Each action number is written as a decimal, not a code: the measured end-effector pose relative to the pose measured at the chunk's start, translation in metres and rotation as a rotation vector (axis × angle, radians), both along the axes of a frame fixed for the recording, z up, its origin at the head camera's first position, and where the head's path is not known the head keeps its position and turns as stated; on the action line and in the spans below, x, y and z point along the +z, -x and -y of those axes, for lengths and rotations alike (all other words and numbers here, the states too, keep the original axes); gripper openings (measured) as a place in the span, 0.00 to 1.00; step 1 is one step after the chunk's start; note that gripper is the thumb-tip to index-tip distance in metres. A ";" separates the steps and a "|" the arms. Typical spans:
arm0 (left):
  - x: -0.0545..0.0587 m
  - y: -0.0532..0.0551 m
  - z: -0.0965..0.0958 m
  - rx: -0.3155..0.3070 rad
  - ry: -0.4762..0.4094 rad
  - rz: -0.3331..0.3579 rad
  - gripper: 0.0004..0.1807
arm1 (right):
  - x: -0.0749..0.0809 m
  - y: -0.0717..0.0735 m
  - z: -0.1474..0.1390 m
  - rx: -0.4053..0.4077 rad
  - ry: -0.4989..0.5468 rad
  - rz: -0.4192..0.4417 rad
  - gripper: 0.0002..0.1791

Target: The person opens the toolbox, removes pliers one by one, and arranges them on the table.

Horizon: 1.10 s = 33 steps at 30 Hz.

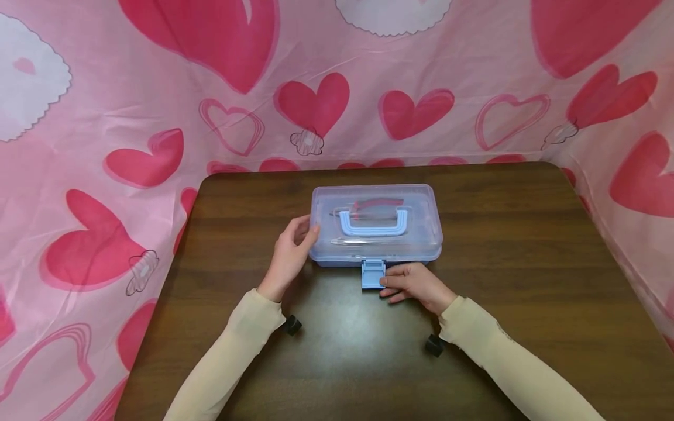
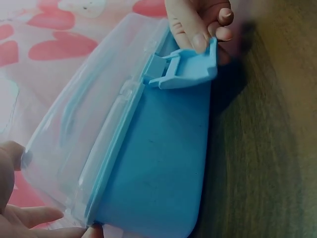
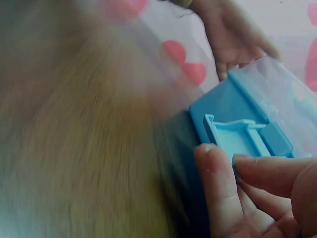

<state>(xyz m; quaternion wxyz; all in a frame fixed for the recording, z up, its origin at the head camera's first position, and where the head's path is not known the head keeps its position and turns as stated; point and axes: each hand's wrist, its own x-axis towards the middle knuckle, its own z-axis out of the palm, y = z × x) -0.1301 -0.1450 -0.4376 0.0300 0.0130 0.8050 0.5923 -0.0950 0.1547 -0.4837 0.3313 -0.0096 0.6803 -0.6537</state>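
A plastic storage box [image 1: 376, 248] with a see-through lid and a blue base sits on the table, its blue carry handle [image 1: 372, 229] lying flat on top. My left hand [image 1: 288, 251] grips the box's left end, thumb on the lid and fingers at the side. At the front, the blue latch [image 1: 373, 275] is flipped outward, and my right hand [image 1: 416, 285] pinches its right edge between thumb and finger. Through the lid show a red-handled tool [image 1: 379, 203] and a slim silvery item [image 1: 358, 241]. The lid [image 2: 81, 114] rests down on the base [image 2: 153, 158].
The dark wooden table [image 1: 505, 234] reaches out around the box on all sides. Behind it and along the sides hangs a pink cloth [image 1: 363, 64] with hearts. Small black pieces [image 1: 434, 345] stick out near both sleeve cuffs.
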 end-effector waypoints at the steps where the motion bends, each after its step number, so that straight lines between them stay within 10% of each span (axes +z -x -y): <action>1: 0.000 -0.001 0.000 0.004 -0.001 0.001 0.29 | 0.000 0.000 0.000 0.008 -0.027 -0.002 0.15; 33: 0.002 -0.015 0.004 0.001 -0.025 0.023 0.27 | 0.003 -0.009 -0.006 0.180 -0.325 -0.109 0.24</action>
